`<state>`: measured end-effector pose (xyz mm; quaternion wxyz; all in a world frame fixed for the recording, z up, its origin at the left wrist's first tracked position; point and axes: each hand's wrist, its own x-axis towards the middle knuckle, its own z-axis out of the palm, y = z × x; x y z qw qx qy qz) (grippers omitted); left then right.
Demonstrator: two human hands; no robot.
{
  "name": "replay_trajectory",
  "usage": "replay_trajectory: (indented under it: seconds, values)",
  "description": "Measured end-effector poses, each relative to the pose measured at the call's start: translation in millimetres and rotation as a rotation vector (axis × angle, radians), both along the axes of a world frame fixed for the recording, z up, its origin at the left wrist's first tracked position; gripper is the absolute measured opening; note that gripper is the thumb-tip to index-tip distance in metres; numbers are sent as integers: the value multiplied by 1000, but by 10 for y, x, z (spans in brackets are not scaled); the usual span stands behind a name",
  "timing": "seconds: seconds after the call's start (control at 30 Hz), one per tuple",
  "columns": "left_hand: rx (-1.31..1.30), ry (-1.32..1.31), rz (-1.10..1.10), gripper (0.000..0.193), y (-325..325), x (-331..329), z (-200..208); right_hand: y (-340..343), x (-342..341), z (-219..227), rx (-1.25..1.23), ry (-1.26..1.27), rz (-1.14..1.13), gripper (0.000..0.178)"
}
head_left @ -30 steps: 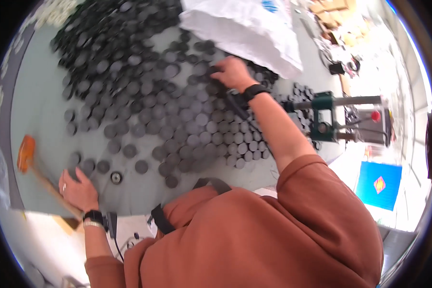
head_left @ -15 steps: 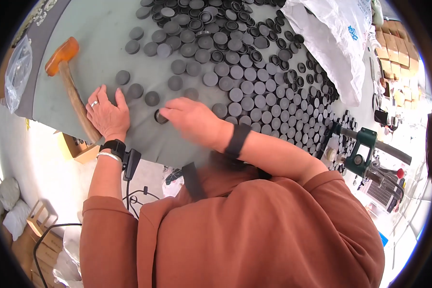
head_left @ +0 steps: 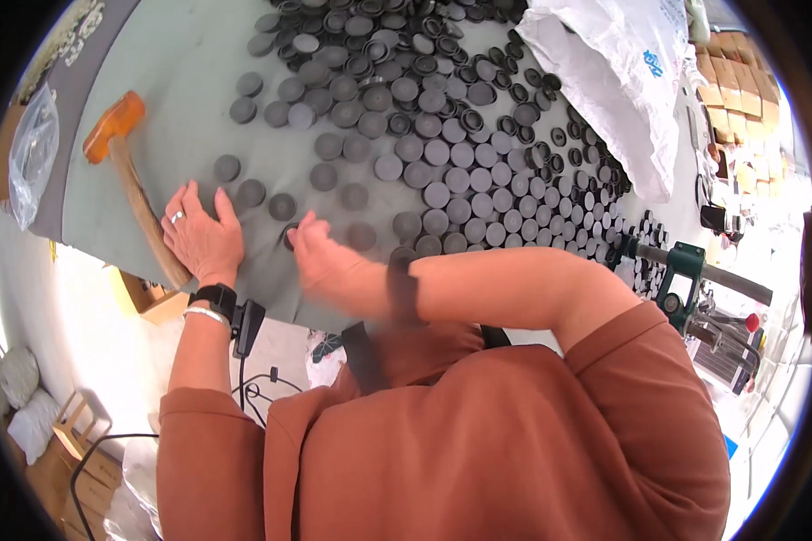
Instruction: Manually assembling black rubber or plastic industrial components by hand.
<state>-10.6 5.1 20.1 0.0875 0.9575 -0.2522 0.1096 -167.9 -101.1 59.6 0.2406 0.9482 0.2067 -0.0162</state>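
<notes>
My left hand point(head_left: 203, 236) lies flat on the green-grey table cover, fingers spread and holding nothing. Right beside it is the wooden handle of an orange-headed mallet point(head_left: 117, 126). My right hand point(head_left: 329, 261) is smeared by motion, its fingers bent at a dark round cap point(head_left: 290, 236), which they partly hide. A short row of grey caps point(head_left: 252, 192) runs between the two hands. To the right, many grey caps point(head_left: 460, 180) lie side by side, mostly flat face up, while a loose heap of black caps point(head_left: 361, 63) spreads at the far side.
A white plastic bag point(head_left: 622, 99) covers the far right of the table. A green metal hand press point(head_left: 686, 275) stands at the right. On the left edge hangs a clear bag point(head_left: 34, 162), with an open cardboard box point(head_left: 149, 298) below the table's near edge.
My right hand has drawn back toward me and slightly left, uncovering a grey cap beside it. The cap at its fingertips has shifted slightly left. My left hand stays in place.
</notes>
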Motion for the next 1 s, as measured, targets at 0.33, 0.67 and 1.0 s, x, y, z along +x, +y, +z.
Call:
replay_trajectory:
  seconds: [0.33, 0.67, 1.0]
  values:
    - [-36, -28, -69, 41, 43, -9, -12, 89, 22, -58, -92, -89, 11, 41]
    - [-16, 50, -67, 41, 20, 77, -10, -370, -119, 228, 837, -67, -377, 41]
    - [-197, 435, -470, 58, -1180, 225, 751, -1855, -373, 300, 1196, -637, -1355, 22]
